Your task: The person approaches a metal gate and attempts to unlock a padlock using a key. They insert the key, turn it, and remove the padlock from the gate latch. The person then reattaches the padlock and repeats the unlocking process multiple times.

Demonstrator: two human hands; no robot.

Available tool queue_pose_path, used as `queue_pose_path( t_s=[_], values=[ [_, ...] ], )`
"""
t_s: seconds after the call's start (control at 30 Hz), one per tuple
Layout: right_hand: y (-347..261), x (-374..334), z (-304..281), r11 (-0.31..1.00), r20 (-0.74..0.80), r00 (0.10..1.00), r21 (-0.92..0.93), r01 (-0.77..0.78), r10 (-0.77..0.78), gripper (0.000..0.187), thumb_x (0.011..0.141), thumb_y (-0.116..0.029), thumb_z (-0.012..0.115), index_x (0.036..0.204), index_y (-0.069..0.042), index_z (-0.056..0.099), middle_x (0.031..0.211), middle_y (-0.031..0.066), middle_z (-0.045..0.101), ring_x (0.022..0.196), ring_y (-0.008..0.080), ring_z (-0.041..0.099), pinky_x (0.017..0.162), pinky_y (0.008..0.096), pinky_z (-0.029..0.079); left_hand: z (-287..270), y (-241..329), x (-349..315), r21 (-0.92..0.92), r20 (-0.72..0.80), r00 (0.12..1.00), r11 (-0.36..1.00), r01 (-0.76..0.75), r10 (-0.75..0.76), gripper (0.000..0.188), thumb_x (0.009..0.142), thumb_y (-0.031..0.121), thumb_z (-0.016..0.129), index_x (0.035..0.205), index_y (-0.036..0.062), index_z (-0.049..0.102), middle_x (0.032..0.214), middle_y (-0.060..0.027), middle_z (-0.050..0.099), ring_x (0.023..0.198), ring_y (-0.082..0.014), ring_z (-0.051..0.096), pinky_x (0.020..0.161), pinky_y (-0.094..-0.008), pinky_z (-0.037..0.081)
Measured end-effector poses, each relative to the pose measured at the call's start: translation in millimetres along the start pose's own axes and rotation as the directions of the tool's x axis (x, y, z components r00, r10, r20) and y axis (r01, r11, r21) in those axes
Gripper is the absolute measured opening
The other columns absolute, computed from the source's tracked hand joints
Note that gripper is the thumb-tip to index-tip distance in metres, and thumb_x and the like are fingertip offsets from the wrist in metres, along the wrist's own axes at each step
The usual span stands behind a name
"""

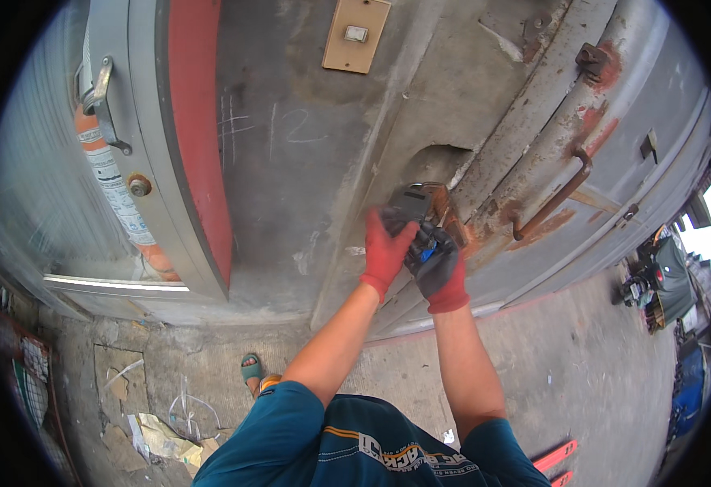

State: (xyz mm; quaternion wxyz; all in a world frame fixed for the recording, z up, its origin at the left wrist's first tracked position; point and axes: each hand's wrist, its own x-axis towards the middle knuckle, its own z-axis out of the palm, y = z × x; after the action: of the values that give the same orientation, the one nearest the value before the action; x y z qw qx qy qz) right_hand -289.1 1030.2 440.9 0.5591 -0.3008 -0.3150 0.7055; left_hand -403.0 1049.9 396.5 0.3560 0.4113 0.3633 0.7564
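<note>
A dark padlock (411, 203) hangs by its shackle at a rusty metal hasp (444, 213) on the grey metal door, beside a cut-out in the wall. My left hand (386, 247), in a red and black glove, is closed around the padlock's left side; its fingertips are blurred. Just right and below, my right hand (440, 274), gloved the same way, is closed near the lock's underside. Between its fingers shows a small blue thing (427, 251), mostly covered, whose kind I cannot make out.
A rusty pull handle (556, 199) juts from the metal door at right. A light switch (356, 34) sits on the wall above. At left, a glass door (128, 97) has an orange tube behind it. Cardboard scraps (165, 438) litter the floor; a person's green sandal (251, 367) shows nearby.
</note>
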Motion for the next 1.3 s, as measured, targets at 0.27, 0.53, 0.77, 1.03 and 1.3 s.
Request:
queue_pose_path(
  t_s=[0.27, 0.53, 0.77, 1.03, 1.3],
  values=[
    [13.6, 0.6, -17.5, 0.961, -0.162, 0.977, -0.259, 0.096, -0.141, 0.021, 0.104, -0.023, 0.055, 0.105, -0.006, 0.068, 0.095, 0.0069, 0.071, 0.085, 0.0211, 0.069, 0.081, 0.0364, 0.054, 2.3, -10.9, 0.3, 0.037, -0.010, 1.000, 0.999, -0.026, 0.027, 0.055, 0.086, 0.013, 0.082, 0.127, -0.0017, 0.048, 0.118, -0.0169, 0.062, 0.106, -0.0257, 0.067, 0.093, -0.0391, 0.055],
    [1.9, -13.3, -11.6, 0.789, -0.026, 0.936, -0.547, 0.280, -0.351, 0.021, 0.105, -0.018, 0.058, 0.093, -0.002, 0.066, 0.084, 0.0008, 0.063, 0.076, 0.0098, 0.058, 0.068, 0.0275, 0.047, 7.0, -8.2, 0.1, 0.134, -0.026, 0.997, 0.989, -0.064, 0.068, 0.058, 0.084, 0.018, 0.083, 0.126, -0.0026, 0.050, 0.121, -0.0179, 0.056, 0.110, -0.0308, 0.062, 0.096, -0.0408, 0.052],
    [-0.2, -17.9, 0.0, 0.814, -0.022, 0.946, -0.515, 0.268, -0.325, 0.024, 0.104, -0.017, 0.058, 0.090, -0.001, 0.065, 0.082, 0.0009, 0.063, 0.073, 0.0093, 0.058, 0.067, 0.0273, 0.047, 9.2, -7.0, 2.6, 0.197, -0.042, 0.995, 0.977, -0.082, 0.092, 0.060, 0.081, 0.017, 0.084, 0.126, -0.0033, 0.050, 0.121, -0.0191, 0.055, 0.109, -0.0331, 0.061, 0.096, -0.0414, 0.051],
    [6.2, -14.8, -19.0, 0.870, -0.073, 0.959, -0.444, 0.215, -0.275, 0.021, 0.105, -0.020, 0.056, 0.096, -0.005, 0.066, 0.085, 0.0054, 0.068, 0.073, 0.0152, 0.066, 0.070, 0.0308, 0.052, 6.1, -13.1, 3.6, 0.181, -0.034, 0.994, 0.979, -0.095, 0.103, 0.059, 0.083, 0.012, 0.082, 0.129, -0.0037, 0.049, 0.122, -0.0184, 0.056, 0.112, -0.0310, 0.063, 0.097, -0.0393, 0.052],
    [15.4, -6.3, -15.4, 0.855, -0.189, 0.895, -0.425, 0.296, -0.404, 0.024, 0.107, -0.019, 0.058, 0.110, 0.001, 0.069, 0.095, 0.0028, 0.070, 0.083, 0.0085, 0.060, 0.073, 0.0275, 0.051, -0.3, -14.4, 4.4, 0.039, 0.018, 1.000, 0.999, -0.022, 0.021, 0.049, 0.090, 0.004, 0.069, 0.133, -0.0030, 0.047, 0.124, -0.0193, 0.059, 0.112, -0.0273, 0.065, 0.097, -0.0385, 0.054]
  ],
)
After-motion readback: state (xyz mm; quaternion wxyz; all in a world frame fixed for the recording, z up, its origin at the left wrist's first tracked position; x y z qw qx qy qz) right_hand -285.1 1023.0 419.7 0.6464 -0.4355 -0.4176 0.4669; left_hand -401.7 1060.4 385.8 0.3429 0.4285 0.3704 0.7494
